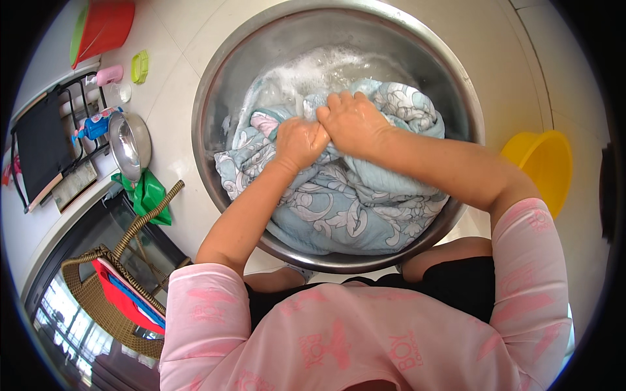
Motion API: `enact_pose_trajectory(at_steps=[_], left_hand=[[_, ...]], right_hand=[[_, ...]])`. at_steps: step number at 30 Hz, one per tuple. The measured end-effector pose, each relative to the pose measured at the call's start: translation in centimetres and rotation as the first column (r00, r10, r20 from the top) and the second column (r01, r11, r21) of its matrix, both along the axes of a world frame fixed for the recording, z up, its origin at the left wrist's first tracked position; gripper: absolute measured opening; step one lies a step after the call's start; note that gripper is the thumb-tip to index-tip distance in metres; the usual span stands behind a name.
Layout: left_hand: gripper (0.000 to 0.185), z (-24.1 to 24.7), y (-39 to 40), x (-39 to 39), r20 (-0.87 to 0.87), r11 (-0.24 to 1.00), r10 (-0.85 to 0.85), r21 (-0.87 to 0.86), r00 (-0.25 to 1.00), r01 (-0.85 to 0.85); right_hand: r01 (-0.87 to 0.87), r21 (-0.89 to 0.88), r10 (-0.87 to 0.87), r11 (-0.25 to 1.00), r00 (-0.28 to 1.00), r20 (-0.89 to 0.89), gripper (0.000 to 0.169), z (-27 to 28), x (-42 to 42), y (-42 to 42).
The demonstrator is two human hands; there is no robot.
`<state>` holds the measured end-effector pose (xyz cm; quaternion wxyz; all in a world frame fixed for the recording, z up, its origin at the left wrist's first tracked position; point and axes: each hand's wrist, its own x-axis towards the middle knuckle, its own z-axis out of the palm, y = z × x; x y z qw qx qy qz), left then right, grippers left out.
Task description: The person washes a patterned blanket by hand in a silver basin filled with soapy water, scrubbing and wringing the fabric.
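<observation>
A wide stainless steel basin (210, 97) stands on the floor before me, holding a bulky light-blue quilt or cover (337, 215) with a white floral and scroll print. Soapy, foamy water (313, 71) fills its far part. Near the middle of the basin, my left hand (303, 141) is closed in a fist on the wet fabric. Just right of it, my right hand (354, 119) grips the cloth too, knuckles up, the two hands touching. The fabric between them is mostly hidden by my fingers. A pink-and-white patch of fabric shows left of my left hand.
At right, a yellow plastic tub (543, 171) stands by the basin. Leftward are a metal bowl (129, 146), a blue pump bottle (93, 127), a pink bottle (108, 76), a green soap dish (139, 67), a red bucket (105, 32), a green bag (149, 198) and a wicker chair (105, 303).
</observation>
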<state>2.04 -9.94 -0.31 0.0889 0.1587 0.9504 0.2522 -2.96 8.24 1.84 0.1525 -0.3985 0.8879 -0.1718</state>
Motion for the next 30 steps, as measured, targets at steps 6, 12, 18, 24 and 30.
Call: enact_pose_trajectory(at_steps=[6, 12, 18, 24, 30], left_hand=[[0.046, -4.4, 0.6, -5.3, -0.055, 0.919, 0.393, -0.006, 0.918, -0.394], [0.035, -8.1, -0.9, -9.4, -0.222, 0.771, 0.568, -0.192, 0.793, -0.607], [0.044, -1.3, -0.1, -10.2, 0.648, 0.538, 0.475, 0.321, 0.595, -0.779], [0.019, 4.4, 1.7, 4.0, 0.175, 0.873, 0.440, 0.147, 0.881, -0.465], [0.014, 0.1, 4.1, 4.7, -0.055, 0.925, 0.340, -0.162, 0.939, -0.345]], right_hand=[[0.154, -0.055, -0.152, 0.987, 0.988, 0.041, 0.021, -5.0, -5.5, -1.6], [0.137, 0.099, -0.131, 0.986, 0.989, -0.065, 0.035, -8.9, -10.1, -4.3], [0.447, 0.002, -0.403, 0.895, 0.804, 0.438, 0.062, -4.3, -10.1, -3.1], [-0.070, 0.025, 0.072, 0.997, 0.991, -0.115, 0.050, 7.5, 3.4, 1.4], [-0.070, -0.010, 0.069, 0.997, 0.991, -0.114, 0.038, 1.4, 4.9, 2.1]])
